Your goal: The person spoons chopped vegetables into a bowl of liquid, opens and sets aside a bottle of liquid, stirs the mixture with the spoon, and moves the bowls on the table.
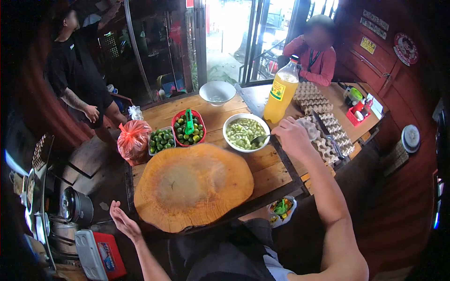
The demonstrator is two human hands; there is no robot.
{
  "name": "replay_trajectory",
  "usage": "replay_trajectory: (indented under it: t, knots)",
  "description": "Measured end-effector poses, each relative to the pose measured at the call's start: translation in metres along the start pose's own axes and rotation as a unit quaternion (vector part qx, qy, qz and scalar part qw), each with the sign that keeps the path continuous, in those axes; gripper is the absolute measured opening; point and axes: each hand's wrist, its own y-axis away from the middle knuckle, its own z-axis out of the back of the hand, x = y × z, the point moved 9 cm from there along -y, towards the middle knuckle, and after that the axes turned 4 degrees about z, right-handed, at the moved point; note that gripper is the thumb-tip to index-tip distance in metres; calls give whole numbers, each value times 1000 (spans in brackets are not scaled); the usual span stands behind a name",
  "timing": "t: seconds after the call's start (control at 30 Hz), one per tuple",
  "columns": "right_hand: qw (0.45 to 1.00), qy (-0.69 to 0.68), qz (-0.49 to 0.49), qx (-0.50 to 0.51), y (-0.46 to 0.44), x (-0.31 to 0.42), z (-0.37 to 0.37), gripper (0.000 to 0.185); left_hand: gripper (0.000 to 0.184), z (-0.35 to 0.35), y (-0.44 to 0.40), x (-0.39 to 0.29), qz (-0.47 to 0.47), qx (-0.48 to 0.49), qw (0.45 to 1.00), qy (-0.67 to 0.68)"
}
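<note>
My right hand (293, 136) is closed on the handle end of a spoon (258, 139), whose head dips into a white bowl (226, 140) of chopped pale-green pieces in liquid. Close behind that hand stands a large bottle of yellow liquid (280, 96) with a dark cap. My left hand (124, 221) is held off the near left edge of a thick round wooden board (197, 185), its fingers stretched out and nothing in it. Beyond the board, a red basket of small green citrus fruits (189, 133) has a green squeezer (189, 122) lying on top.
Another tub of citrus (161, 140) and an orange plastic bag (133, 139) stand at left. A white basin (217, 92) sits at the back. Egg trays (323, 126) with a knife (323, 124) are at right. A cooler (101, 253) stands low left. Two people are beyond the table.
</note>
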Motion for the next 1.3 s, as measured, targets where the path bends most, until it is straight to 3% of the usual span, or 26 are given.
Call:
replay_trajectory:
  t: [0.07,0.27,0.5,0.6,0.83,1.03,1.13,1.3]
  knots:
    - [998,-13,-20,-56,-2,2,18,23,55,-1,1,-3,-2,4,1000,7]
    - [998,-41,-41,-9,2,16,-15,18,57,-2,0,-6,-1,5,1000,-2]
    - [990,-76,-103,-53,-2,19,9,18,56,-3,1,-8,-3,6,1000,-2]
    - [994,-73,-80,4,-2,35,-13,17,55,-1,0,-3,-6,3,1000,-3]
    - [990,-12,-114,-83,-21,11,8,17,55,-3,0,-2,-1,6,1000,16]
    - [996,26,-87,-6,-32,7,-48,19,54,0,2,-2,6,-4,1000,24]
    - [994,28,-86,-64,-36,5,-26,18,55,-1,1,-3,3,-3,999,42]
    - [996,27,-85,-32,-29,8,-37,14,56,-2,0,-1,-3,6,1000,29]
